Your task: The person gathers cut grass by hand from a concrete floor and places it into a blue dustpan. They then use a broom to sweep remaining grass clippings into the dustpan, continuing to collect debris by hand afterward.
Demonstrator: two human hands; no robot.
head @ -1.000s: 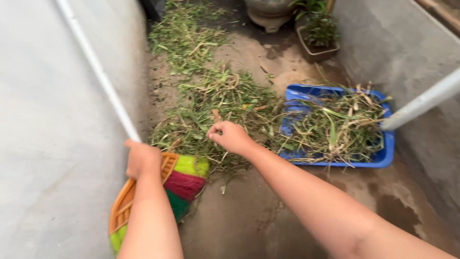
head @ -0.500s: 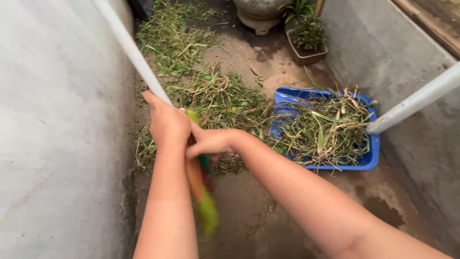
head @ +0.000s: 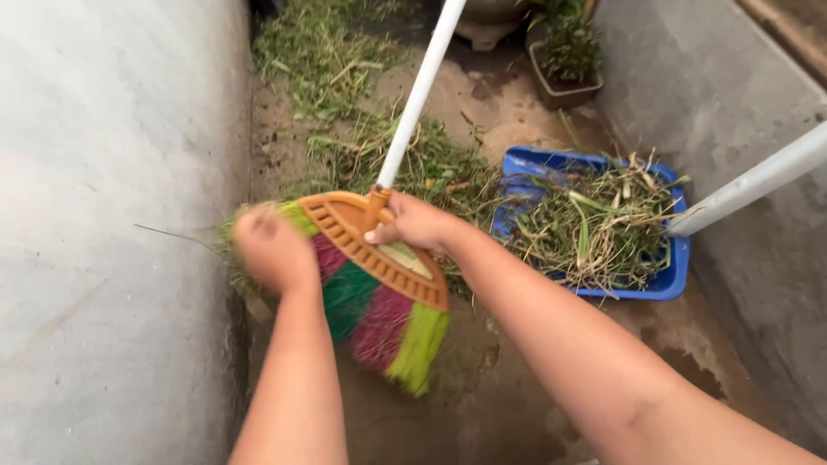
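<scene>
Right hand (head: 413,222) clamped on the broom (head: 379,275) head's orange cap, left hand (head: 274,251) (blurred, grip unclear) at the bristles. Best swept low and short, toward the blue dustpan (head: 594,226), keeping cut grass (head: 431,164) gathered.

One broom (head: 379,275) was there, with one orange head, one white handle and bristles in three colours: green, magenta and lime. Two hands, the left hand (head: 274,250) and the right hand (head: 415,222), were at it. Right of the broom lay one blue dustpan (head: 663,280); beyond it stood one potted plant (head: 564,60).
</scene>
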